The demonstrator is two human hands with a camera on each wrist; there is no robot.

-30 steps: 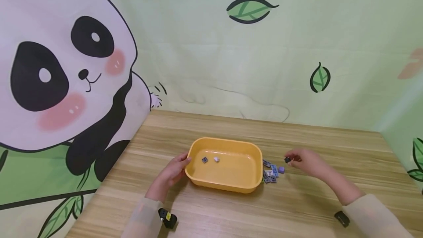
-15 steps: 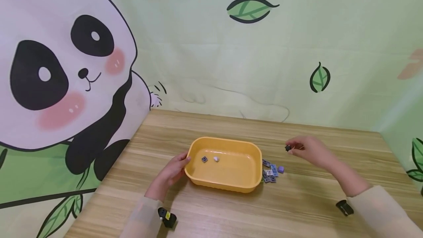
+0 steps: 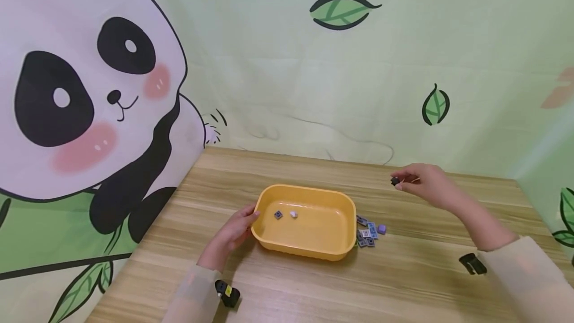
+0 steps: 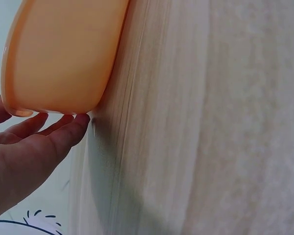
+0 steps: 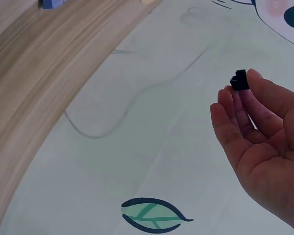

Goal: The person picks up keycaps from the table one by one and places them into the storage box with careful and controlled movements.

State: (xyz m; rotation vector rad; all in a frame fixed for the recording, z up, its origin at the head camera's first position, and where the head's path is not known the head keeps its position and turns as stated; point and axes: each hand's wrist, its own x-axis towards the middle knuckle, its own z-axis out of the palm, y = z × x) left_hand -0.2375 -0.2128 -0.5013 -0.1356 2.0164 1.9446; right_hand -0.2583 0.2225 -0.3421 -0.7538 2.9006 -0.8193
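Note:
My left hand (image 3: 235, 228) grips the left end of a yellow plastic bin (image 3: 309, 248), thumb at the rim and fingers against the outer wall (image 4: 63, 73). Inside the bin lie a small dark grey square piece (image 3: 278, 215) and a small white piece (image 3: 293, 214). My right hand (image 3: 428, 183), raised above the table at the back right, pinches a small black toy brick (image 5: 239, 81) between thumb and fingertips. Below it, against the bin's right side, sits a cluster of grey and blue toy bricks (image 3: 371, 230), with a purple brick (image 3: 381, 229) beside them. The bin partly hides the cluster.
The wooden table (image 3: 305, 293) meets a pale green printed backdrop (image 3: 287, 88) along its back edge. A black device (image 3: 229, 295) is at the left sleeve, and another black device (image 3: 473, 263) at the right sleeve.
My right hand has lifted the black toy brick up and away from the cluster, toward the backdrop. The left hand and the bin have stayed in place.

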